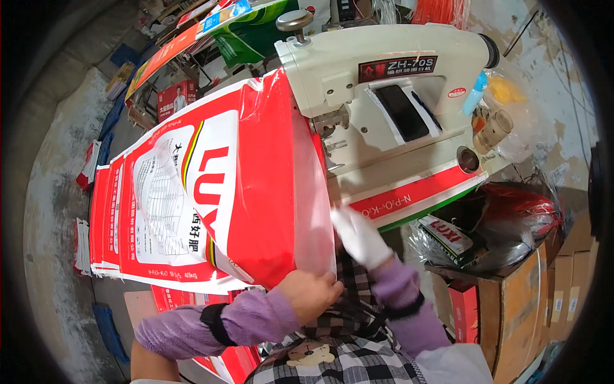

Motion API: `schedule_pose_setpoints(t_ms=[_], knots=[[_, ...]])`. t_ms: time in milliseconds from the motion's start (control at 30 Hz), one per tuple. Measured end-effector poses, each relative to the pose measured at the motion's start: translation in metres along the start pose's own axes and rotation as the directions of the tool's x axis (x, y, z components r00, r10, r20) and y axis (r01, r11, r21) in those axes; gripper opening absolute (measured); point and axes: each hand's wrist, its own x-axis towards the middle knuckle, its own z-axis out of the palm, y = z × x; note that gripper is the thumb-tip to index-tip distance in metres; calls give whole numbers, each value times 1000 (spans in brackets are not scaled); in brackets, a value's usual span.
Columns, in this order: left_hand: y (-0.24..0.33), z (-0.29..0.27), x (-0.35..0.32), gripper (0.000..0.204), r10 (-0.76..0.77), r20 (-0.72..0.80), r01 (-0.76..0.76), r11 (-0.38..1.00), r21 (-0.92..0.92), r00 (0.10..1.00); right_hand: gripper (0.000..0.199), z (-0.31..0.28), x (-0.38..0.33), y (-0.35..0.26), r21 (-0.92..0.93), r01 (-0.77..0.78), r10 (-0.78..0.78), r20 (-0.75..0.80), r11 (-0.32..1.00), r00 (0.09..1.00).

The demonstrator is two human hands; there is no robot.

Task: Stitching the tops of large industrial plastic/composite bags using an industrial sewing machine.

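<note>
A large red and white printed sack point(268, 192) lies across the sewing machine's bed and stretches away to the left. Its right edge runs down from the needle area of the cream sewing machine point(339, 64) toward me. My bare left hand point(311, 296) is closed on the sack's near corner, fingers curled over the edge. Higher up that edge is my right hand point(359, 238), in a white glove. Its fingers are pressed together at the sack's rim, the fingertips partly blurred. The sack's edge passes beside the presser foot point(334, 147).
On the machine bed lie a dark phone point(401, 114) and a pen. A brown cup point(492, 131) and a light blue bottle point(475, 93) stand at its right end. Clear plastic bags point(511, 217) rest on a wooden box point(511, 307). More printed sacks hang behind.
</note>
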Motion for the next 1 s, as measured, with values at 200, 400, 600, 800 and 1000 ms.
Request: schedule_pose_setpoints(t_ms=[200, 400, 600, 800, 1000], knots=[[-6, 8, 23, 13, 199, 211, -201, 979, -13, 957, 67, 39, 87, 1, -585, -243, 119, -242, 774, 963], [-141, -191, 45, 25, 294, 334, -424, 791, 441, 896, 85, 34, 24, 5, -754, -139, -57, -227, 642, 972], [-15, 63, 12, 15, 215, 355, -335, 886, 321, 910, 69, 44, 139, 12, -675, -132, -95, -289, 726, 953], [-31, -94, 12, 27, 223, -206, -181, 962, 205, 953, 70, 46, 124, 24, -734, -183, -75, -303, 654, 950], [-360, -120, -227, 74, -420, -673, 681, 712, 172, 609, 64, 30, 75, 27, -716, 5, -351, -336, 698, 874]])
